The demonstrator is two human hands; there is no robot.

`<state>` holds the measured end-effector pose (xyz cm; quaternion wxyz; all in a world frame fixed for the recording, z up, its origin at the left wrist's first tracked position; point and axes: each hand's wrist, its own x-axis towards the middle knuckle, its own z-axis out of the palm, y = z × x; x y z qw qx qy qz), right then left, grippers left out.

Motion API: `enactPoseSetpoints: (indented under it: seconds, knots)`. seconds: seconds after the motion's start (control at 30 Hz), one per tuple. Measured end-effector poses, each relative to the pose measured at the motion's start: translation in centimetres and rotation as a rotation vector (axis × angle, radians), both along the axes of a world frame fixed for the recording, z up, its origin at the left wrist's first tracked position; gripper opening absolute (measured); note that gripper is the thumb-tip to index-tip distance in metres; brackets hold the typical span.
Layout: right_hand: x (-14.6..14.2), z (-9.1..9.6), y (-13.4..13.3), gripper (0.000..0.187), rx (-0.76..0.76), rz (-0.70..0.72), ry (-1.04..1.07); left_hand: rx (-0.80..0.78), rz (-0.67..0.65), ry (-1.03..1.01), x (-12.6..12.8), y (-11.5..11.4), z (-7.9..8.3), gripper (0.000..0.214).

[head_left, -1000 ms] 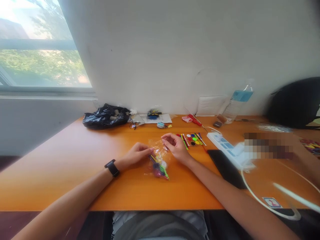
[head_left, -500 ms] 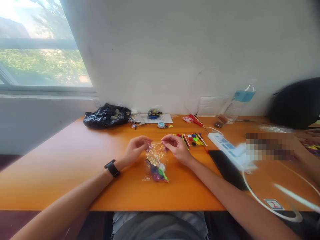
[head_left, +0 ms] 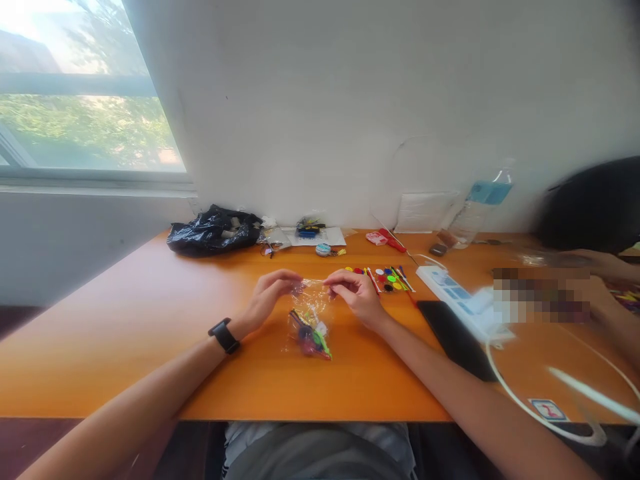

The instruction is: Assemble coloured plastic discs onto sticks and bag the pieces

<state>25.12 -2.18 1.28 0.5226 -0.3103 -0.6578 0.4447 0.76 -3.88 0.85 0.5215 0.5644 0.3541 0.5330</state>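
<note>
A small clear plastic bag point(head_left: 310, 320) with colourful sticks and round pieces inside lies on the orange table point(head_left: 125, 333), its top edge lifted. My left hand point(head_left: 267, 297), with a black watch on the wrist, pinches the bag's top left corner. At the top right corner my right hand point(head_left: 356, 293) pinches the same edge. Just beyond my right hand lies a row of loose coloured sticks and discs point(head_left: 384, 278).
A black plastic bag point(head_left: 213, 230), small packets and papers point(head_left: 307, 235) line the wall. To the right are a water bottle point(head_left: 475, 210), a white power strip point(head_left: 450, 290), a black phone point(head_left: 453, 337) and a white cable loop point(head_left: 530, 400). Another person's hands point(head_left: 595, 280) work at the far right.
Both hands have lifted the bag's top edge and drawn it taut between them; the bag's contents have slid toward its lower end.
</note>
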Motion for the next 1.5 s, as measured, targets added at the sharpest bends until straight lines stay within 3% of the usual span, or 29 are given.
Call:
enactPoseSetpoints:
  seconds: [0.33, 0.47, 0.57, 0.77, 0.97, 1.27, 1.5]
  knots:
    - [0.2, 0.8, -1.0, 0.009, 0.026, -0.004, -0.030, 0.113, 0.035, 0.061, 0.8, -0.6, -0.1, 0.034]
    - [0.0, 0.7, -1.3, 0.026, -0.082, 0.044, 0.026, 0.103, 0.016, 0.078, 1.1, -0.7, -0.2, 0.035]
    - [-0.4, 0.5, -1.2, 0.036, -0.112, 0.076, -0.081, 0.094, 0.012, 0.118, 1.0, -1.0, 0.0, 0.034]
    - [-1.1, 0.2, -1.4, 0.038, -0.133, 0.100, -0.211, 0.066, -0.033, 0.212, 1.2, -1.6, 0.7, 0.037]
    - [-0.8, -0.3, -1.0, 0.037, -0.172, 0.148, -0.223, 0.069, -0.096, 0.339, 1.1, -1.2, 0.2, 0.038]
    - [0.7, 0.1, 0.8, 0.043, -0.235, 0.081, -0.116, 0.054, -0.075, 0.280, 0.2, 0.0, 0.3, 0.045]
    - [0.1, 0.0, 0.2, 0.037, -0.191, 0.060, -0.043, 0.052, -0.067, 0.287, -0.2, 0.3, 0.3, 0.041]
